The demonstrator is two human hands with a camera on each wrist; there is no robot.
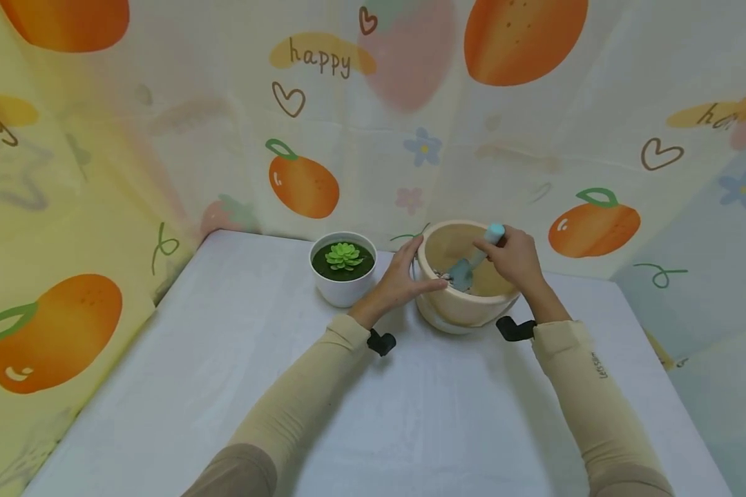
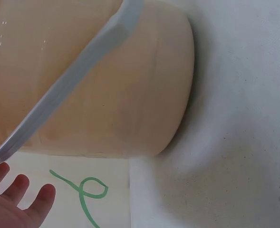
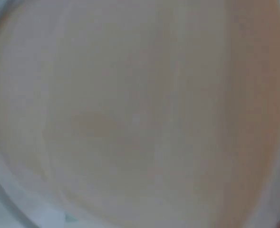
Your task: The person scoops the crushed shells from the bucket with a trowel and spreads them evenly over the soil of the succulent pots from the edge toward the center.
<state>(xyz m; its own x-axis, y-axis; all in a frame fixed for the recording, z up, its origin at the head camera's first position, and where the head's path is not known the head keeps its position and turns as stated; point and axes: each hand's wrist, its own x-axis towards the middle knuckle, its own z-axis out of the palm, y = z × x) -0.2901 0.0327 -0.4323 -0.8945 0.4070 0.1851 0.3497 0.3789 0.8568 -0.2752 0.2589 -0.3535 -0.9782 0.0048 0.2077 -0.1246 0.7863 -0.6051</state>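
A cream bucket [image 1: 466, 308] with a grey handle [image 2: 66, 88] stands on the table. My left hand [image 1: 400, 279] is at its left side, the thumb along the near rim and the fingers spread by the left edge. In the left wrist view the fingertips [image 2: 45, 194] are loosely extended near the end of the handle. My right hand [image 1: 517, 259], over the right rim, grips a small trowel [image 1: 462, 275] by its light blue handle. The trowel's grey-blue blade points down and left inside the bucket, by some small pale bits. The right wrist view shows mostly the bucket's blurred wall [image 3: 130, 118].
Left of the bucket, close to my left hand, is a white pot [image 1: 343, 293] with dark soil and a green succulent [image 1: 344, 256]. A white cloth covers the table [image 1: 410, 407]. A printed curtain [image 1: 348, 172] hangs right behind the table's far edge.
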